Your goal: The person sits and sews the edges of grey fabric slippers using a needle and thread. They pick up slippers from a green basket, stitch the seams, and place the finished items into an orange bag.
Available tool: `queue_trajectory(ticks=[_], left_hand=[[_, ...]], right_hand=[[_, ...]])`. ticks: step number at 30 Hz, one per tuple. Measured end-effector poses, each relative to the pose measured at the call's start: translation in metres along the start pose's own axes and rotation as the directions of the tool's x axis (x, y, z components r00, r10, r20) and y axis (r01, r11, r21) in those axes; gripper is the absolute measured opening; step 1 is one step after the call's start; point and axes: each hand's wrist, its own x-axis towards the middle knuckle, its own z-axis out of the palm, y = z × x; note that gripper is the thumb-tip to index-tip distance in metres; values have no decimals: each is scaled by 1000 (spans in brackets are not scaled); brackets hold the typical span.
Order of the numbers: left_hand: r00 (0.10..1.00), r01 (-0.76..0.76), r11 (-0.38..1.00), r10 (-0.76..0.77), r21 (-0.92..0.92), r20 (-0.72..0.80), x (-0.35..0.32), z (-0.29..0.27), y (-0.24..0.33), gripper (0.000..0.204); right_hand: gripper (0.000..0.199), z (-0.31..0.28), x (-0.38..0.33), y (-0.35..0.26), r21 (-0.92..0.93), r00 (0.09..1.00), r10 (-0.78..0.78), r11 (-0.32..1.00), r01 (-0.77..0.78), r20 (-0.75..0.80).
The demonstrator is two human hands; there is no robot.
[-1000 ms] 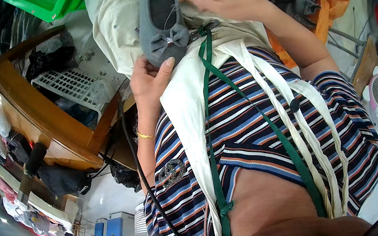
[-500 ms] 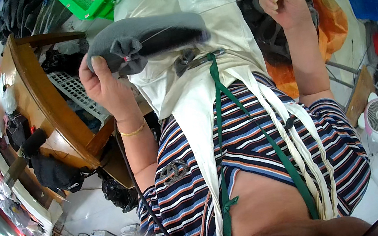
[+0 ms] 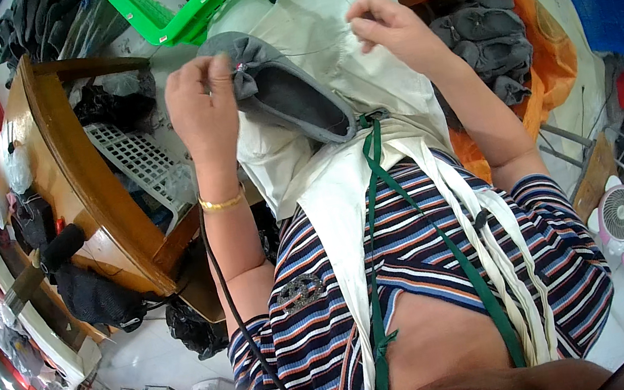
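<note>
A soft grey slip-on shoe [image 3: 297,99] lies tilted on the white apron over my lap, its dark opening facing up. Near its toe sits a grey fabric bow [image 3: 247,76] with a small reddish spot at the centre. My left hand [image 3: 202,106] is closed at the toe, fingertips pinching the shoe's edge beside the bow. To the right, my right hand [image 3: 393,28] is raised with thumb and fingers pinched on a thin thread [image 3: 306,54], which runs across from the bow. Whether a needle is in those fingers is too small to tell.
A green plastic crate [image 3: 194,19] stands beyond my lap. An orange bag [image 3: 552,63] holding several grey fabric pieces [image 3: 492,44] is on the right. At the left are a wooden table [image 3: 73,184] and a white basket [image 3: 131,162]. A small fan [image 3: 621,213] stands lower right.
The shoe has come down onto my lap and turned, its heel now toward me. My right hand has moved left, closer to the shoe. My left hand has shifted right, up to the bow.
</note>
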Motion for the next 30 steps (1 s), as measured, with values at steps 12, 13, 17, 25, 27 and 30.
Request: queue_trajectory(ticks=[12, 13, 17, 25, 27, 30], left_hand=[[989, -110, 991, 101, 73, 112, -39, -6, 27, 23], [987, -140, 986, 131, 90, 94, -42, -7, 28, 22], [982, -188, 975, 188, 115, 12, -55, -1, 28, 23], [979, -176, 980, 184, 93, -89, -66, 6, 24, 21], [980, -174, 982, 180, 70, -86, -67, 7, 21, 20], [989, -141, 990, 142, 25, -28, -62, 6, 12, 19]], right_hand=[[25, 86, 41, -22, -442, 740, -511, 595, 671, 437], [23, 88, 36, -20, -425, 717, -582, 578, 697, 384], [27, 88, 20, -14, -481, 700, -632, 525, 702, 333], [26, 92, 14, -18, -520, 689, -625, 475, 710, 368], [20, 94, 14, -26, -545, 711, -574, 473, 692, 406], [18, 97, 22, -23, -563, 767, -475, 522, 641, 432]])
